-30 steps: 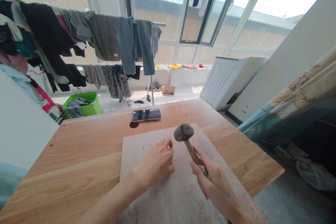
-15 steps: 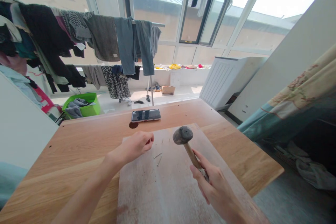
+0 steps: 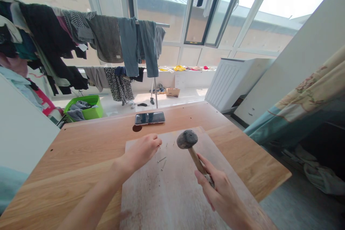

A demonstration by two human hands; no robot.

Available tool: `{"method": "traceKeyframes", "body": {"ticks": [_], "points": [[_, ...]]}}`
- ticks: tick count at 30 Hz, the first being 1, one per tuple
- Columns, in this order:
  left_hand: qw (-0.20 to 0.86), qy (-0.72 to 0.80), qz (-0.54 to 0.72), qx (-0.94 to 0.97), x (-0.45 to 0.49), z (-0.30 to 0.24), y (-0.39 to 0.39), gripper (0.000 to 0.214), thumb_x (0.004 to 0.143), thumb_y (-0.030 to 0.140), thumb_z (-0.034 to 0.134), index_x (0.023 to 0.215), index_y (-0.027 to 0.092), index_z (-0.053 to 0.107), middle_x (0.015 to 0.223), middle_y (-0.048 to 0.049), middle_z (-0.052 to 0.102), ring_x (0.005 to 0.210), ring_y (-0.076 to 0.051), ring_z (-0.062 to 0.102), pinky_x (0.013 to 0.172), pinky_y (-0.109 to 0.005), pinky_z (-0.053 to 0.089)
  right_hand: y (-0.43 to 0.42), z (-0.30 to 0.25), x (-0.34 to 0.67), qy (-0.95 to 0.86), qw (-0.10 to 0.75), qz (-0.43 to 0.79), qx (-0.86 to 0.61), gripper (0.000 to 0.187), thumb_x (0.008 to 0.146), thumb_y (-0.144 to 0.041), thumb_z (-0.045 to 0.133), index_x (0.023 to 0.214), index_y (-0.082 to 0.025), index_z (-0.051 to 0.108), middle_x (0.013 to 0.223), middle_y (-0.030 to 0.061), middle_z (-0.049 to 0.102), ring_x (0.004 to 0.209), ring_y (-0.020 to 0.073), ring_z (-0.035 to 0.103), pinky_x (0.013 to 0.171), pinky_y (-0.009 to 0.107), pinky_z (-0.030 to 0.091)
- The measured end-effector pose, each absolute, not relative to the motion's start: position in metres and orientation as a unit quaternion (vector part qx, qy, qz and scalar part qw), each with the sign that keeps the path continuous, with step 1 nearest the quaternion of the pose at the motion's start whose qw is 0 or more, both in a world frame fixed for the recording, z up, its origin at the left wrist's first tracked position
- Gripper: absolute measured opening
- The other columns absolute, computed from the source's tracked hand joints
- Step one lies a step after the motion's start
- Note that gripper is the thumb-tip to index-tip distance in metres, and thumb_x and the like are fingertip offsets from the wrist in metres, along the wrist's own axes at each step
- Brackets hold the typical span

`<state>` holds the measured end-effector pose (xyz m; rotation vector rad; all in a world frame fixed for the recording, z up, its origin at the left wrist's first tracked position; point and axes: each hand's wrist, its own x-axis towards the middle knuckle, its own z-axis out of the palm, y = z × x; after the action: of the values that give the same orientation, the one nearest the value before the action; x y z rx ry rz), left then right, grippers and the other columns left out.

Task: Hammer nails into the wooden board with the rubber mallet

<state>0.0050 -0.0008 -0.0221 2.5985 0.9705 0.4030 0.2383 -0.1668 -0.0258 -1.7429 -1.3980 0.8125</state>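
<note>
My right hand (image 3: 214,183) is wrapped round the wooden handle of a mallet (image 3: 187,139), whose dark, rounded head is held above a worn wooden board (image 3: 183,194). Over the board's far left part, my left hand (image 3: 144,149) pinches a thin nail, mostly hidden by the fingers. Just right of those fingertips, two slim nails stand upright in the board, one nail (image 3: 166,145) nearer the hand and another nail (image 3: 174,143) close to the mallet head. Two more lie loose on the board, a nail (image 3: 161,159) and a nail (image 3: 163,165) below it.
The board rests on a wooden table (image 3: 81,151). A phone (image 3: 150,118) lies beyond it beside a round dark hole (image 3: 137,128). Past the table are a drying rack with clothes (image 3: 106,39), a green tub (image 3: 91,109) and a white appliance (image 3: 231,82). A curtain (image 3: 304,97) hangs at right.
My left hand has shifted slightly right, towards the upright nails, with its fingers still pinched. The mallet and my right hand have barely moved.
</note>
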Motion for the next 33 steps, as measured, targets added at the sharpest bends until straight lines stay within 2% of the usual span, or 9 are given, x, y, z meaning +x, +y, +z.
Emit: {"method": "traceKeyframes", "body": {"ticks": [4, 8, 13, 16, 18, 21, 23, 27, 33], "points": [[0.287, 0.330, 0.230, 0.870, 0.008, -0.040, 0.001, 0.021, 0.093, 0.016, 0.054, 0.109, 0.020, 0.067, 0.095, -0.0040, 0.072, 0.083, -0.018, 0.068, 0.078, -0.029, 0.051, -0.166, -0.026, 0.234, -0.549, 0.363, 0.326, -0.679, 0.064, 0.097, -0.054, 0.048, 0.147, -0.014, 0.054, 0.070, 0.0036, 0.071, 0.035, 0.0118, 0.052, 0.033, 0.022, 0.042], [0.385, 0.334, 0.289, 0.810, 0.006, -0.059, 0.006, 0.018, 0.087, 0.020, 0.063, 0.104, 0.018, 0.068, 0.085, -0.0013, 0.073, 0.076, -0.016, 0.068, 0.075, -0.027, 0.054, -0.163, -0.025, 0.228, -0.561, 0.356, 0.335, -0.668, 0.062, 0.099, -0.051, 0.046, 0.148, -0.015, 0.053, 0.072, 0.0028, 0.071, 0.035, 0.0105, 0.051, 0.033, 0.021, 0.042], [0.400, 0.344, 0.309, 0.791, 0.003, -0.065, 0.009, 0.015, 0.084, 0.023, 0.067, 0.099, 0.018, 0.070, 0.083, -0.0006, 0.074, 0.074, -0.015, 0.067, 0.073, -0.027, 0.053, -0.154, -0.028, 0.219, -0.575, 0.366, 0.324, -0.656, 0.057, 0.099, -0.048, 0.050, 0.146, -0.018, 0.056, 0.073, 0.0028, 0.073, 0.039, 0.0122, 0.057, 0.038, 0.023, 0.049], [0.401, 0.351, 0.317, 0.785, 0.005, -0.063, 0.007, 0.015, 0.084, 0.022, 0.068, 0.099, 0.019, 0.070, 0.082, -0.0002, 0.073, 0.075, -0.015, 0.067, 0.073, -0.026, 0.053, -0.150, -0.028, 0.213, -0.589, 0.367, 0.309, -0.651, 0.055, 0.098, -0.046, 0.052, 0.145, -0.019, 0.057, 0.077, 0.0043, 0.076, 0.056, 0.0187, 0.070, 0.052, 0.028, 0.058], [0.400, 0.353, 0.317, 0.784, 0.006, -0.062, 0.006, 0.015, 0.083, 0.021, 0.069, 0.098, 0.019, 0.070, 0.082, 0.0004, 0.073, 0.074, -0.015, 0.066, 0.072, -0.025, 0.052, -0.147, -0.026, 0.209, -0.601, 0.364, 0.294, -0.648, 0.053, 0.098, -0.044, 0.053, 0.144, -0.018, 0.058, 0.087, 0.0068, 0.079, 0.075, 0.0232, 0.076, 0.067, 0.032, 0.062], [0.397, 0.359, 0.316, 0.783, 0.008, -0.059, 0.005, 0.014, 0.081, 0.018, 0.070, 0.095, 0.019, 0.070, 0.079, 0.0014, 0.072, 0.071, -0.014, 0.065, 0.069, -0.024, 0.051, -0.144, -0.024, 0.204, -0.625, 0.350, 0.288, -0.635, 0.051, 0.100, -0.040, 0.051, 0.145, -0.017, 0.056, 0.116, 0.0112, 0.077, 0.104, 0.0265, 0.073, 0.093, 0.039, 0.058], [0.399, 0.360, 0.316, 0.782, 0.009, -0.057, 0.005, 0.016, 0.080, 0.016, 0.069, 0.096, 0.018, 0.069, 0.078, 0.0017, 0.072, 0.070, -0.014, 0.065, 0.069, -0.024, 0.051, -0.142, -0.023, 0.202, -0.639, 0.336, 0.297, -0.625, 0.052, 0.101, -0.039, 0.046, 0.147, -0.016, 0.053, 0.130, 0.0128, 0.072, 0.117, 0.0273, 0.068, 0.103, 0.041, 0.052], [0.393, 0.359, 0.316, 0.785, 0.008, -0.056, 0.004, 0.023, 0.079, 0.011, 0.067, 0.101, 0.018, 0.068, 0.079, 0.0022, 0.072, 0.070, -0.014, 0.064, 0.068, -0.023, 0.049, -0.142, -0.025, 0.200, -0.639, 0.291, 0.311, -0.640, 0.057, 0.100, -0.041, 0.043, 0.149, -0.011, 0.050, 0.143, 0.0160, 0.063, 0.133, 0.0309, 0.058, 0.110, 0.045, 0.046], [0.378, 0.360, 0.312, 0.793, 0.011, -0.060, 0.005, 0.021, 0.080, 0.012, 0.064, 0.100, 0.017, 0.066, 0.081, 0.0016, 0.071, 0.073, -0.014, 0.063, 0.069, -0.023, 0.047, -0.146, -0.027, 0.200, -0.642, 0.279, 0.298, -0.649, 0.061, 0.100, -0.043, 0.041, 0.151, -0.009, 0.047, 0.147, 0.0162, 0.060, 0.136, 0.0319, 0.055, 0.112, 0.049, 0.044]]}}
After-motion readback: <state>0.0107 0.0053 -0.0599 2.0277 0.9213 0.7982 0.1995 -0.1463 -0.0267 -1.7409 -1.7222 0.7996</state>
